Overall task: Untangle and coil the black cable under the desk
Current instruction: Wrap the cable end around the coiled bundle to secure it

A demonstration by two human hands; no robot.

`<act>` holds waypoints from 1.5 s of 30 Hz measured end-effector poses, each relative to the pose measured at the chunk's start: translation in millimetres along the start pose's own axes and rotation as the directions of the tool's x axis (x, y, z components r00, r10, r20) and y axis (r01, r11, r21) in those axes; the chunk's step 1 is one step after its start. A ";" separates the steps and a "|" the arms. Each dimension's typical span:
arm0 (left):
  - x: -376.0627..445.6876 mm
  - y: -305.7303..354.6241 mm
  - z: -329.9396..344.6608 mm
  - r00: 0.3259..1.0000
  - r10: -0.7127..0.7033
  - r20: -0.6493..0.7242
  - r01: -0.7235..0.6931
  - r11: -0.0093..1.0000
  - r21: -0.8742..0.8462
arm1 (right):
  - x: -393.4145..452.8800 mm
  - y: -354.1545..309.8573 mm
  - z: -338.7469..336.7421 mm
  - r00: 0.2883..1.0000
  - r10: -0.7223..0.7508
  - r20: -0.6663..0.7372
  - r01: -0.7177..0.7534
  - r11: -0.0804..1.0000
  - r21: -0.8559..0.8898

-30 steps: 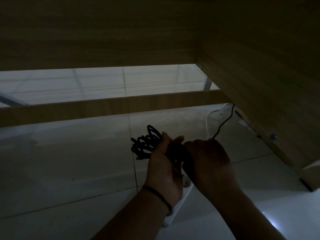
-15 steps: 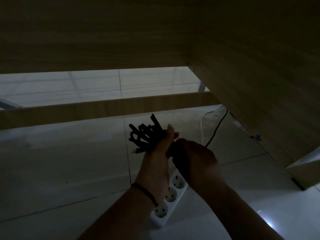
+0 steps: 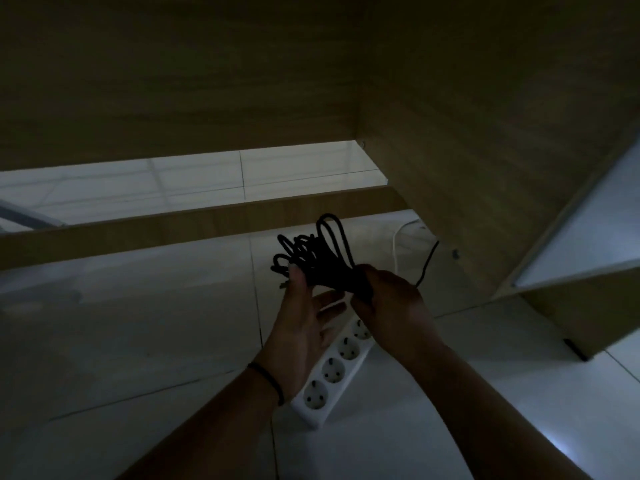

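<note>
Since half a second ago the left hand [image 3: 304, 317] has opened, fingers now spread beside the black cable [image 3: 317, 256], while the right hand [image 3: 388, 303] pinches the bundle's waist above the power strip [image 3: 332, 372] under the desk [image 3: 180, 74]. The loops could spring apart (one hand grips). No containers are in view.

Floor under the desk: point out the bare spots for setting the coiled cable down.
Bare tiles lie left of the left hand, below the wooden crossbar. More lie beside the right forearm. The power strip and trailing black cable crowd the middle.
</note>
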State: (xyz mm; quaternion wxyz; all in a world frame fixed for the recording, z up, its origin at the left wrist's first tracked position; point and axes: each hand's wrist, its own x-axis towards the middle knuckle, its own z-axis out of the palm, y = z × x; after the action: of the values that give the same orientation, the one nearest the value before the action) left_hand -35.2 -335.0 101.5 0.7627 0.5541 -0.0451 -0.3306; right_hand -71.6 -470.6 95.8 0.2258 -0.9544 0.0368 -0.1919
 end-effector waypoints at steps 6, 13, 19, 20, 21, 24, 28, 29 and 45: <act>-43.5 24.7 4.4 0.998 0.007 -0.070 -0.011 0.999 -0.052 | 10.1 -15.2 -19.9 0.993 0.082 0.082 -0.079 0.996 -0.045; -79.1 60.4 -15.7 0.991 -0.003 -0.130 0.000 1.000 -0.026 | 31.2 -28.6 -40.5 0.993 0.118 -0.006 -0.118 0.991 -0.054; -82.8 87.8 -13.4 0.975 -0.043 -0.220 0.043 0.999 -0.005 | 27.1 -28.0 -44.6 0.992 0.127 0.000 -0.127 0.991 -0.029; -78.1 88.8 -12.2 0.969 -0.043 -0.245 0.040 0.999 -0.017 | 25.7 -28.6 -44.4 0.992 0.125 -0.008 -0.125 0.992 -0.003; -71.2 87.6 -8.5 0.959 -0.058 -0.278 0.048 0.998 -0.043 | 23.7 -27.4 -44.0 0.993 0.117 -0.005 -0.117 0.993 0.016; -49.1 75.6 7.7 0.924 -0.187 -0.334 0.131 0.974 -0.184 | 13.2 -23.0 -40.6 0.996 0.092 0.021 -0.093 0.994 0.057; -16.2 57.6 34.7 0.889 -0.288 -0.356 0.153 0.920 -0.362 | -0.9 -11.6 -36.9 0.999 0.046 0.013 -0.048 0.991 0.129; -9.5 55.7 38.0 0.885 -0.294 -0.362 0.141 0.909 -0.392 | -2.1 -8.3 -36.3 0.998 0.065 0.011 -0.066 0.987 0.148; 59.3 -19.5 16.7 0.910 -0.397 -0.118 0.399 0.917 -0.009 | -7.8 5.8 5.9 0.973 0.224 0.058 -0.229 0.893 0.387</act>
State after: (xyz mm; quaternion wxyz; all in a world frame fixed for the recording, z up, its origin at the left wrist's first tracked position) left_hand -5.2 -384.7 73.2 0.6765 0.5758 0.1111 -0.4455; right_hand -76.4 -472.1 85.5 0.4327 -0.8803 0.1073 -0.1621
